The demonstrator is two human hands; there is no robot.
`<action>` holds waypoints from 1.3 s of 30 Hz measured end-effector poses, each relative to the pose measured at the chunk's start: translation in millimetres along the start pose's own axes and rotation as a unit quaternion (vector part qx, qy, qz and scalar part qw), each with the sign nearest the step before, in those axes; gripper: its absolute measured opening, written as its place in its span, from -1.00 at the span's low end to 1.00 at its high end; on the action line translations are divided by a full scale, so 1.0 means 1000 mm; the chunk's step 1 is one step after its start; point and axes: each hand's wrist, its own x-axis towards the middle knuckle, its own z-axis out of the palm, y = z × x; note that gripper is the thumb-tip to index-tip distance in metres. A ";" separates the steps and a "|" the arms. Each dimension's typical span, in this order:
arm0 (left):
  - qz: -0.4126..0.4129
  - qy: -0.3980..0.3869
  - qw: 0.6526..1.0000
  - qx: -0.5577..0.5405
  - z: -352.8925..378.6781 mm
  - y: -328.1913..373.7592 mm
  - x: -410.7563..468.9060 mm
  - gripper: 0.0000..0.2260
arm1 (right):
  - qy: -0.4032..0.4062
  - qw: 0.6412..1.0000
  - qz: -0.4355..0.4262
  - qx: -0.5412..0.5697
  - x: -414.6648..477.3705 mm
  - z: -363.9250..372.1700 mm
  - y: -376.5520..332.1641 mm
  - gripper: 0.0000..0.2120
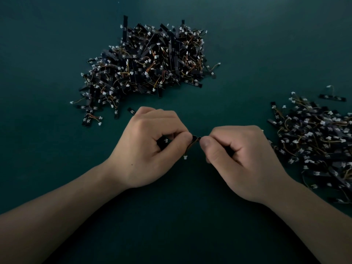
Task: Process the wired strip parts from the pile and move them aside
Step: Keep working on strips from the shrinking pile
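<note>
Pinching blk strip part [196, 139], wht connector [185, 157] dangling.

Black strips [146, 61] (white connectors, orange-yellow wires) on dark teal table [47, 54]

Black wired strip [196, 138] pinched in front of large pile [148, 61]; second heap [320, 141] right.

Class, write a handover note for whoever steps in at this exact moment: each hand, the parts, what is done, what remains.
Left hand: pinches one end of a wired strip part, its white connector dangling below.
Right hand: pinches the other end.
Big pile lies ahead; side pile sits at the right.
Done: many parts already aside.
Remaining: finish this part, move it aside, then work through the big pile.
</note>
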 end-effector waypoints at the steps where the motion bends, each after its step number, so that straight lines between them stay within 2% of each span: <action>1: 0.005 0.000 1.000 -0.003 0.000 0.000 0.000 -0.75 | 0.001 1.000 0.003 0.000 0.000 0.000 0.000 -0.53; 17: 0.027 0.004 0.999 -0.020 0.000 -0.002 0.001 -0.74 | -0.017 1.000 -0.005 0.007 0.000 0.000 0.001 -0.50; 22: 0.027 -0.025 0.999 -0.027 -0.001 -0.001 0.001 -0.76 | -0.030 0.999 -0.025 0.019 -0.001 -0.002 -0.001 -0.49; 30: 0.054 -0.002 0.998 -0.023 -0.001 -0.002 0.000 -0.74 | -0.034 0.999 -0.025 0.019 -0.002 -0.001 0.000 -0.49; 36: 0.080 -0.002 0.996 -0.032 0.000 -0.001 -0.002 -0.74 | -0.095 0.994 -0.033 0.032 -0.001 -0.004 0.001 -0.50; 39: 0.080 -0.018 0.996 -0.018 0.000 -0.002 -0.002 -0.76 | -0.095 0.994 -0.046 0.016 -0.001 -0.002 0.001 -0.50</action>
